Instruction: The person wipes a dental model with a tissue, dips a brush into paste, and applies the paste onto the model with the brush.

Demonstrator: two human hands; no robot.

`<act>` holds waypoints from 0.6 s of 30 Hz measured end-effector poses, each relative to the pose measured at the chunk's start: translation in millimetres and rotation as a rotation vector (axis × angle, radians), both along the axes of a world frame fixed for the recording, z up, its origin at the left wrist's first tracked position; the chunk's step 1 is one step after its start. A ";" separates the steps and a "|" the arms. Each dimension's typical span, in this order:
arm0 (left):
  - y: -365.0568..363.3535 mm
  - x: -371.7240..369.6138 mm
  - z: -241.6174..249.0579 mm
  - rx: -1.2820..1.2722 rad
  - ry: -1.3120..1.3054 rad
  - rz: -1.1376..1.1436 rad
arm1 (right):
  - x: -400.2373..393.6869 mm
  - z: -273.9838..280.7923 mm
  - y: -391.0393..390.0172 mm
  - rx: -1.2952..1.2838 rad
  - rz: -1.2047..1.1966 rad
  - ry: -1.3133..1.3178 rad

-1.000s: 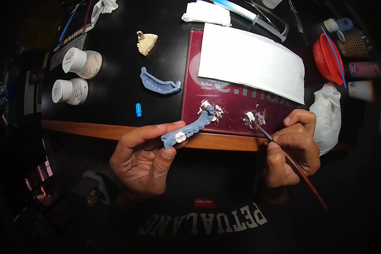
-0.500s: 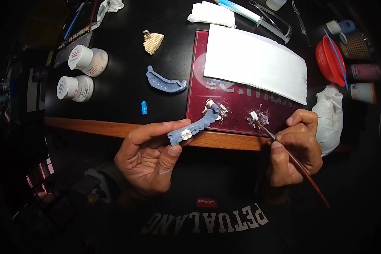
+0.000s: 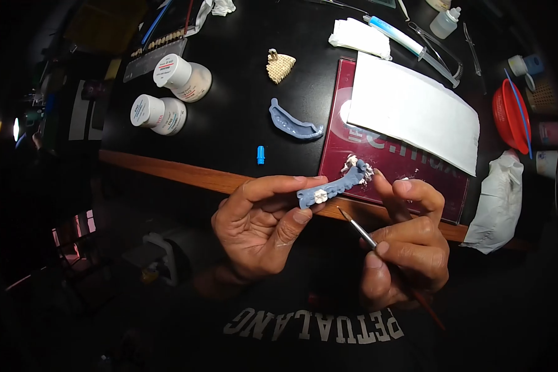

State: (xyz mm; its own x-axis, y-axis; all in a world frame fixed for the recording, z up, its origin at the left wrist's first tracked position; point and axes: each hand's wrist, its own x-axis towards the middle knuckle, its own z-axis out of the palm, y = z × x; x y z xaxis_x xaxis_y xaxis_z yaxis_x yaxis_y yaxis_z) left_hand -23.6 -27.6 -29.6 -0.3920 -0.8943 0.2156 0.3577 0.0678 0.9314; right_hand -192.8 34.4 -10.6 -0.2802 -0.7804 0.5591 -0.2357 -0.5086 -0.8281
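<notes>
Between the thumb and index finger of my left hand [image 3: 260, 226] is the left end of a blue-grey dental model [image 3: 338, 188]. A white tooth-shaped piece [image 3: 320, 196] sits on the model near that end. My right hand [image 3: 409, 242] grips a thin brush [image 3: 361, 232], its tip pointing up and left, just below the model and apart from it. The index finger of that hand reaches toward the model's right end; whether it touches is unclear. Behind the model, white powdery material [image 3: 367, 173] lies on a dark red glass slab [image 3: 332, 139].
White paper [image 3: 415, 111] covers part of the slab. A second blue-grey piece [image 3: 294, 124], a blue cap [image 3: 260, 155], a honeycomb piece [image 3: 281, 67] and two jars [image 3: 183, 77] stand or lie to the left. At right are a red bowl [image 3: 509, 118] and a white tissue [image 3: 497, 201].
The camera view has shifted, so table items appear further right. My right hand has brought the brush from the slab's white material toward the model, and its index finger now extends.
</notes>
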 end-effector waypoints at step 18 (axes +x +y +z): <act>-0.9 3.5 1.4 0.011 -0.097 -0.018 | 4.9 -2.9 -6.7 -0.015 0.012 0.030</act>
State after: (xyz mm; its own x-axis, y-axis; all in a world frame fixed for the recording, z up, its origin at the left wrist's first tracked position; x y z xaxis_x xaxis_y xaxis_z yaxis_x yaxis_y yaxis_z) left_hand -20.1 -28.5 -28.2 -0.4262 -0.8893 0.1660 0.2673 0.0515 0.9622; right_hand -187.9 27.7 -13.5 -0.2536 -0.7751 0.5787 -0.2547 -0.5237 -0.8130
